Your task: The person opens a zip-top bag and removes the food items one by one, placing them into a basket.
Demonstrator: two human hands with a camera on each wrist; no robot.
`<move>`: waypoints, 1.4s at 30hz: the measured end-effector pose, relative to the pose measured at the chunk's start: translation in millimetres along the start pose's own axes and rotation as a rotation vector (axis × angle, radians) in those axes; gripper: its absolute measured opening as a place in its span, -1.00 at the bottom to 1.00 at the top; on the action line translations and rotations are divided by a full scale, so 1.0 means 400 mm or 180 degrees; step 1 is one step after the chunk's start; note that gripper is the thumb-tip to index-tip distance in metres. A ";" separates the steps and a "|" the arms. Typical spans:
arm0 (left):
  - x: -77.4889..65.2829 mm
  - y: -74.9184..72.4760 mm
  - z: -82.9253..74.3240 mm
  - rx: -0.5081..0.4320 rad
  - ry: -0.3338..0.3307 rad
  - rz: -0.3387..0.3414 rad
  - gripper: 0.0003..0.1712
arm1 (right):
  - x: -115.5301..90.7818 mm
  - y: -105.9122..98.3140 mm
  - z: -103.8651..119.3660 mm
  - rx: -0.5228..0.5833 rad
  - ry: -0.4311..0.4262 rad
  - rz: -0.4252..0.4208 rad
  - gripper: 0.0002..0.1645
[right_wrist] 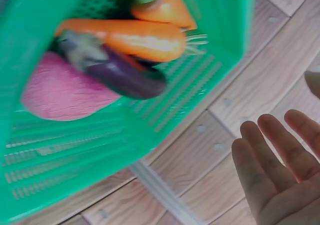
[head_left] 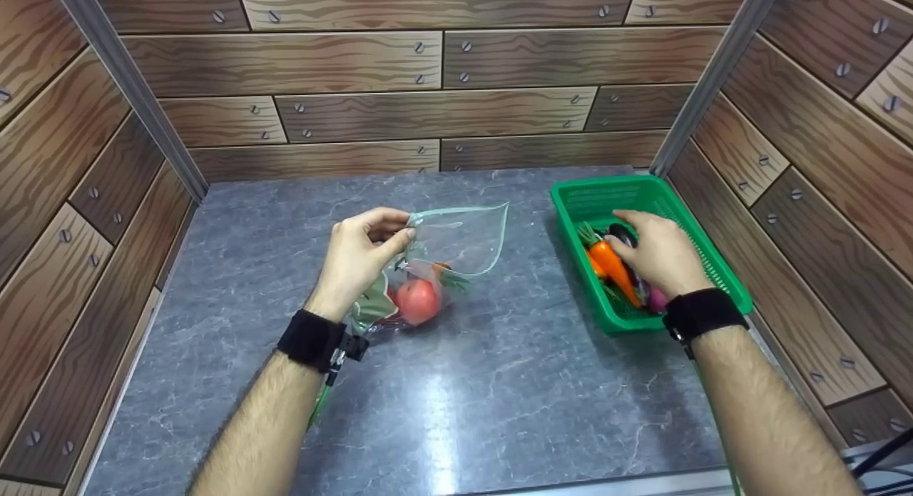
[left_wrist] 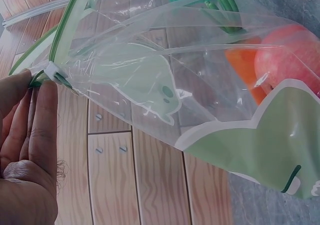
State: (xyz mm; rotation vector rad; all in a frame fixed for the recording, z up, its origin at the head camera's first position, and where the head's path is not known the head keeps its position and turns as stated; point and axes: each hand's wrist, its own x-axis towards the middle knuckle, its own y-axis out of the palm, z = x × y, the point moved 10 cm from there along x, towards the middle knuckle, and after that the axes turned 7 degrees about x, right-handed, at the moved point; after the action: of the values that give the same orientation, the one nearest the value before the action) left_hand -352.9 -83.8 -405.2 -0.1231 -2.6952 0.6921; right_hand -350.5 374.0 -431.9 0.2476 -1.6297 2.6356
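My left hand (head_left: 362, 253) pinches the rim of a clear zip bag (head_left: 460, 243) at its slider (left_wrist: 52, 71), and the bag's mouth stands spread to the right. Inside the bag are a round red fruit (head_left: 417, 301) and an orange carrot (left_wrist: 242, 67) with green leaves. My right hand (head_left: 665, 252) is over the green basket (head_left: 606, 321), fingers extended and holding nothing. Two carrots (right_wrist: 145, 39), a dark eggplant (right_wrist: 130, 76) and a pink, rounded vegetable (right_wrist: 62, 90) lie in the basket, partly hidden by that hand in the head view.
A grey marbled table (head_left: 499, 403) lies under everything. Wood-patterned walls (head_left: 356, 61) enclose it at the back and both sides, with metal posts (head_left: 135, 89) in the corners. The basket stands close to the right wall. Dark cables (head_left: 884, 453) show at the lower right.
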 end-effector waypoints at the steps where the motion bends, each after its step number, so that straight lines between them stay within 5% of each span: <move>1: 0.000 0.000 0.000 0.0004 0.0003 0.0002 -0.71 | 0.000 -0.001 0.014 0.0006 -0.0016 0.0013 -0.26; 13: 0.000 0.003 0.000 -0.0003 -0.0013 0.0029 -0.71 | -0.020 -0.006 0.185 0.0115 -0.0368 0.0034 -0.22; 25: -0.001 0.006 -0.005 0.0012 0.0022 0.0011 -0.72 | -0.031 0.016 0.374 0.0093 -0.1009 -0.0094 -0.28; 36: -0.004 0.015 -0.009 0.0061 0.0029 0.0015 -0.73 | -0.054 0.084 0.533 0.0043 -0.1606 0.0010 -0.41; 42: -0.008 0.021 -0.013 0.0011 0.0040 0.0029 -0.73 | -0.043 0.148 0.582 -0.0070 -0.1664 0.0307 -0.46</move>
State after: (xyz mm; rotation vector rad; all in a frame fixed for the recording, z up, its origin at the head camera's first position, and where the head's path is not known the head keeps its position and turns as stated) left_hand -348.1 -74.8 -406.0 -0.1385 -2.6829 0.6964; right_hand -312.6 140.9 -384.9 0.9487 -1.8333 2.7780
